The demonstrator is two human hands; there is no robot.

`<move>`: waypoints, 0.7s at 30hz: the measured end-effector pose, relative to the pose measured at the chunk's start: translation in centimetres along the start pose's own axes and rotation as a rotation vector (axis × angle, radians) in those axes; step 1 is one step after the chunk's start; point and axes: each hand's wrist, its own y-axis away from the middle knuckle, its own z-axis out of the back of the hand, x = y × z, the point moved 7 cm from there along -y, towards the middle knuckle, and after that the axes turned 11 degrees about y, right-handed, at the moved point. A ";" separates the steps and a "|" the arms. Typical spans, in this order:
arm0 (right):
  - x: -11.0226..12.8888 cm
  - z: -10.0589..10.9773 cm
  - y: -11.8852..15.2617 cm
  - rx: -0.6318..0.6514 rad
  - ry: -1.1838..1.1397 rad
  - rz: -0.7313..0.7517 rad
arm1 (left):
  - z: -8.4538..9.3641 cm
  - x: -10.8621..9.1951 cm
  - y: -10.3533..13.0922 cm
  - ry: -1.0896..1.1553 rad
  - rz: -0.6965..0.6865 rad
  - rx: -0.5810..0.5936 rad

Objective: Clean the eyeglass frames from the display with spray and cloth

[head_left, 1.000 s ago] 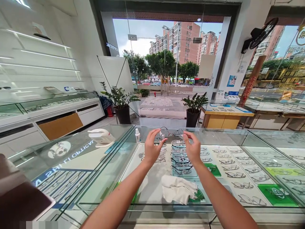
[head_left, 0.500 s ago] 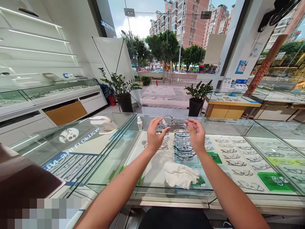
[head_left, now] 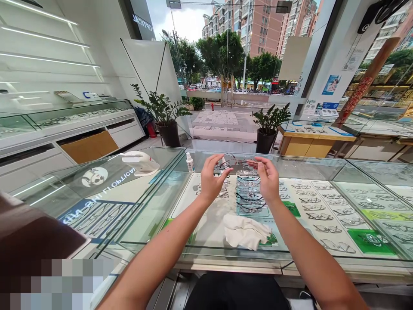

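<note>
A pair of thin-rimmed eyeglasses [head_left: 236, 162] is held up above the far part of the glass counter, between my two hands. My left hand [head_left: 211, 178] has its fingers curled around the left end of the frame, with the thumb pointing inward. On the other side my right hand [head_left: 269, 178] pinches the right end between thumb and fingers. Fingers hide parts of the frame. Below, a column of dark-framed glasses [head_left: 250, 197] lies in the case. A crumpled white cloth [head_left: 245, 231] rests nearer to me, on the counter's glass top.
Left of my hands stands a white spray bottle [head_left: 189, 162]. A white device [head_left: 140, 162] sits farther left on the counter. More eyeglasses [head_left: 318, 216] lie in rows to the right. Two potted plants [head_left: 169, 134] stand beyond the counter. A dark brown panel [head_left: 35, 232] juts in at lower left.
The eyeglasses have turned slightly between my hands, and the right fingers have shifted on their end of the frame. The view has tilted down a little.
</note>
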 end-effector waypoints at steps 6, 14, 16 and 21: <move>1.2 1.0 0.1 -0.070 0.201 0.099 | 0.2 -0.5 -0.2 0.009 -0.050 -0.010; 3.6 0.2 0.7 0.022 0.691 0.370 | -0.7 -1.6 0.1 -0.058 -0.098 0.108; 3.3 0.0 0.6 0.048 0.712 0.358 | -0.9 -1.7 0.2 -0.046 -0.104 0.136; 2.0 -0.3 0.3 0.128 0.694 0.313 | -1.1 -2.0 0.0 0.029 -0.133 0.209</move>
